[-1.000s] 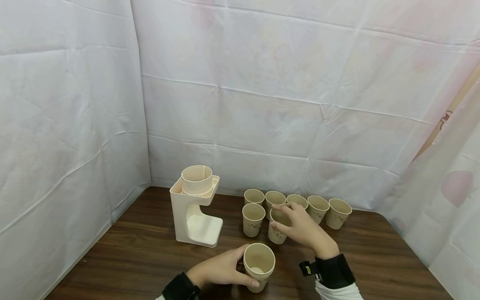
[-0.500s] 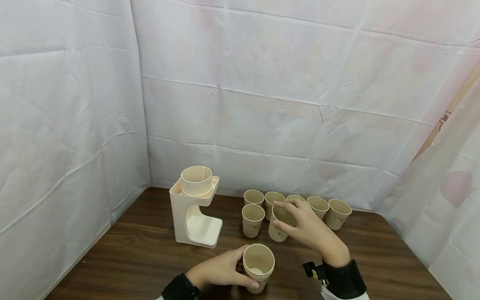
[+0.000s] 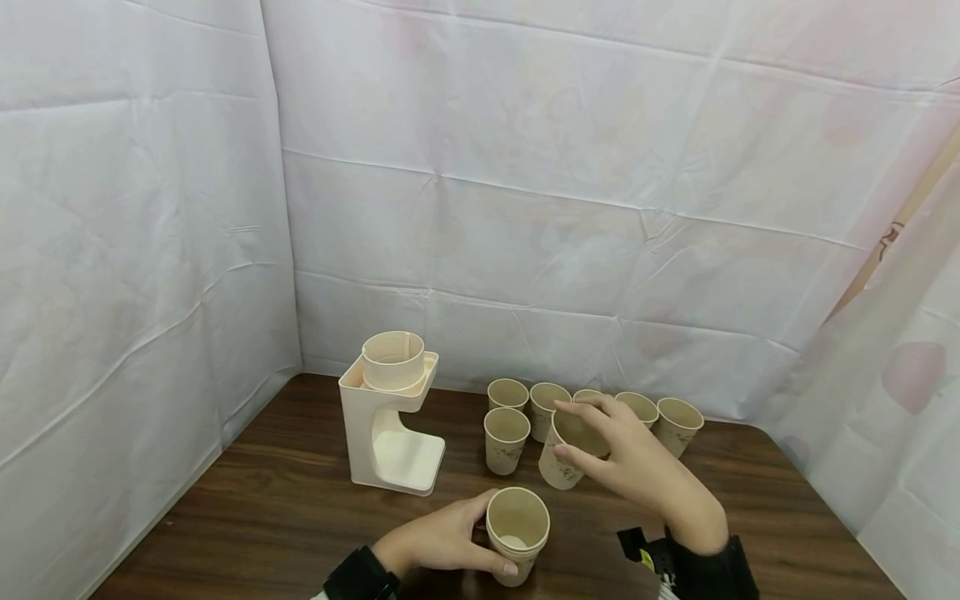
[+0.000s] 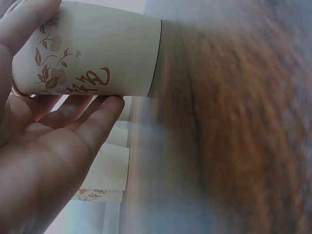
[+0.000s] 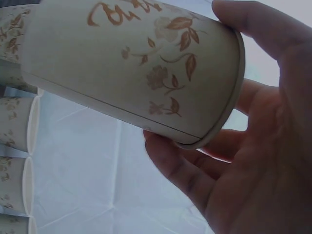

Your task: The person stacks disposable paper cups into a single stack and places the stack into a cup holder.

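In the head view my left hand grips a small nested stack of beige paper cups near the front of the table. Thumb and fingers wrap its sides; the left wrist view shows the flower-printed wall of the stack upright on the wood. My right hand pinches a single paper cup near its rim, thumb on one side and fingers on the other. That cup leans slightly, and brown flowers and lettering show on its wall in the right wrist view. Another paper cup stands just left of it.
Several more paper cups stand in a row at the back, partly behind my right hand. A cream C-shaped stand with a round ring on top is at the left. White cloth hangs behind the dark wooden table.
My right hand has drawn its paper cup slightly to the right, and the cup now tilts. The right forearm has shifted right. My left hand and the stack have stayed put.
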Available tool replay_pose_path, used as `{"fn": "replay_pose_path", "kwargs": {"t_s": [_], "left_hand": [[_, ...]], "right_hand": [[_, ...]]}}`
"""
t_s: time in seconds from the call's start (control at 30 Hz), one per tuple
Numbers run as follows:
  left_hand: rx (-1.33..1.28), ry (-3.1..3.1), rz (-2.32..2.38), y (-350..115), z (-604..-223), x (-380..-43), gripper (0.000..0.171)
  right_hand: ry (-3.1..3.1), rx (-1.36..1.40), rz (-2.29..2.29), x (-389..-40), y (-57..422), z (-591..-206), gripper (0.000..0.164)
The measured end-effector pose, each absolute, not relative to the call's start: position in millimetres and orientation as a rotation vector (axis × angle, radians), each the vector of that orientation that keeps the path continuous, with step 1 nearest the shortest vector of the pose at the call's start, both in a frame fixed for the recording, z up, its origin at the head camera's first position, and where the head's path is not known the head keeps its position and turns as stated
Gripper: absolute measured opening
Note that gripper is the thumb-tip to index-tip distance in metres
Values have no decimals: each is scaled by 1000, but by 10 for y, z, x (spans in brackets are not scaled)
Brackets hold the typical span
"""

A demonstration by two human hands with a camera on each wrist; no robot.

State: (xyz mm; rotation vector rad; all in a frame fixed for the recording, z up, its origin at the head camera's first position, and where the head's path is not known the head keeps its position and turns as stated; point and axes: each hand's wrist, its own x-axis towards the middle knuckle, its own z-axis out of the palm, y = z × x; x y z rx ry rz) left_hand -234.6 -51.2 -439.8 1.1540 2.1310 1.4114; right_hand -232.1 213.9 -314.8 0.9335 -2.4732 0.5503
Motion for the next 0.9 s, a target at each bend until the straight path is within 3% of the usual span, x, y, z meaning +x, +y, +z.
{"fn": "replay_pose_path", "kwargs": {"t_s": [0.9], "left_hand": [[1166,2103,1433,-508,-4394,-2336,65]], "right_hand": [[-2491,1084,627,-1889,2031,-2928,53]]}}
